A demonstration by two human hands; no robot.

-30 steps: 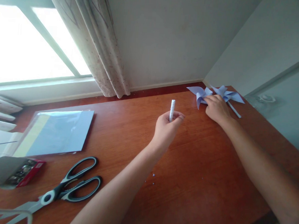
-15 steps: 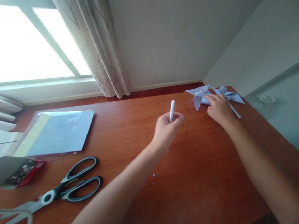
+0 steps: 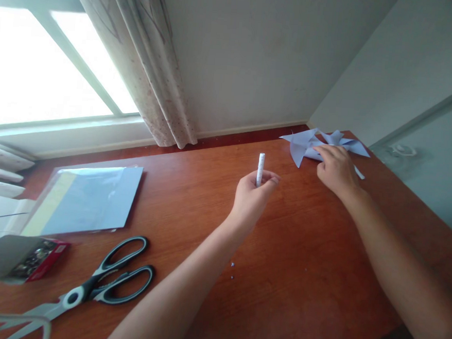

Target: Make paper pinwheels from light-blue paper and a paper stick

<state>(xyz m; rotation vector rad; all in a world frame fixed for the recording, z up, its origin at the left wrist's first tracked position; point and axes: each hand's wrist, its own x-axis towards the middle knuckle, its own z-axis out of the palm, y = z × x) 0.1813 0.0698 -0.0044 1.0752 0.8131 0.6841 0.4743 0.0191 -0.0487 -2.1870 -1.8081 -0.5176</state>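
My left hand (image 3: 253,192) is wrapped round a white paper stick (image 3: 260,168), which stands upright out of the fist above the table. At the far right corner of the table lie two pale blue-violet paper pinwheels, a left pinwheel (image 3: 297,148) and a right pinwheel (image 3: 357,146). Over their near side is my right hand (image 3: 336,169), fingers stretched out loosely, the index fingertip at the left pinwheel's folded paper. Nothing shows gripped in it. From beneath this hand pokes the end of a white stick (image 3: 359,172); the hand hides the rest.
Scissors (image 3: 86,289) with black-grey handles lie at the front left. Beside them is an open red box (image 3: 49,260) of small metal pieces. A clear sleeve with blue sheets (image 3: 92,196) lies behind. Small scraps (image 3: 232,265) dot the wooden table (image 3: 279,297).
My right hand has drawn back slightly to the right and toward me, uncovering more of the left pinwheel. My left hand and its stick have stayed almost in place.
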